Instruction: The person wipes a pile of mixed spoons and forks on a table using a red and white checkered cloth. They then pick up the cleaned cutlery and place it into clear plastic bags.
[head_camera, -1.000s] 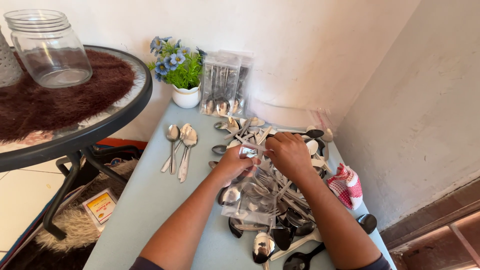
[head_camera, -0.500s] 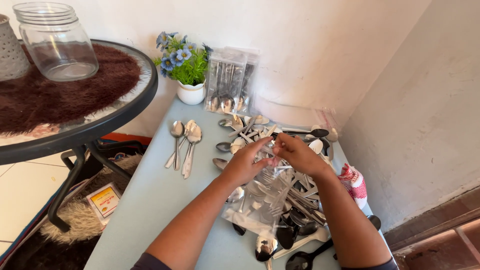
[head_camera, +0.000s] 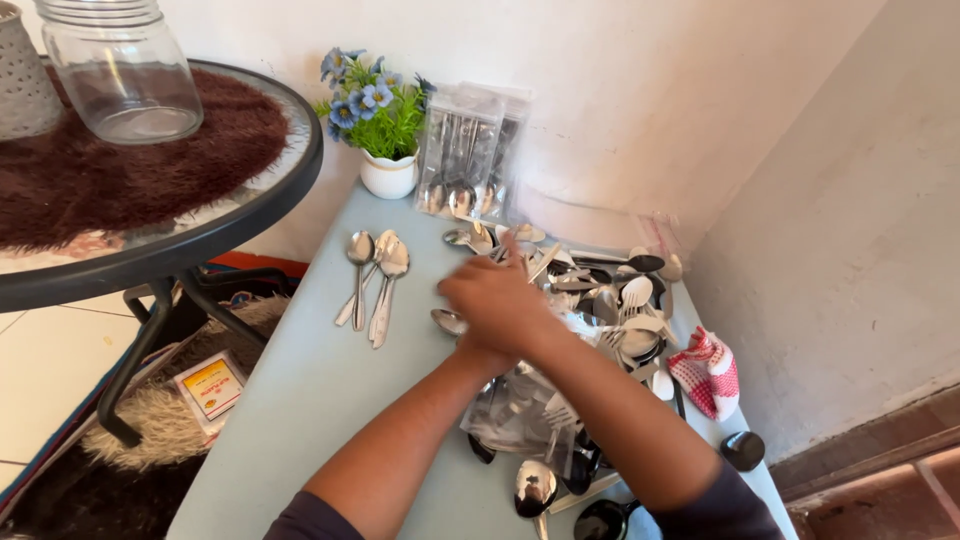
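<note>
My two hands are stacked and blurred over a light blue table (head_camera: 300, 400). My right hand (head_camera: 500, 295) lies on top, one finger raised, and covers most of my left hand (head_camera: 476, 345). A clear plastic packet (head_camera: 515, 415) with cutlery inside hangs from under my left wrist, below my forearms. One loose metal spoon (head_camera: 447, 321) lies just left of my hands. A pile of metal and black cutlery (head_camera: 625, 300) spreads out to their right. What my right hand grips is hidden by the blur.
Three spoons (head_camera: 372, 280) lie side by side to the left. Filled clear packets (head_camera: 470, 160) lean on the wall beside a small flower pot (head_camera: 385, 135). A red-and-white cloth (head_camera: 706, 372) lies at the right edge. A round glass table (head_camera: 250, 215) holds a jar (head_camera: 125, 70).
Both hands have slid left from the middle of the pile toward the loose spoon. The right hand now lies over the left, and the packet has dropped under my forearms.
</note>
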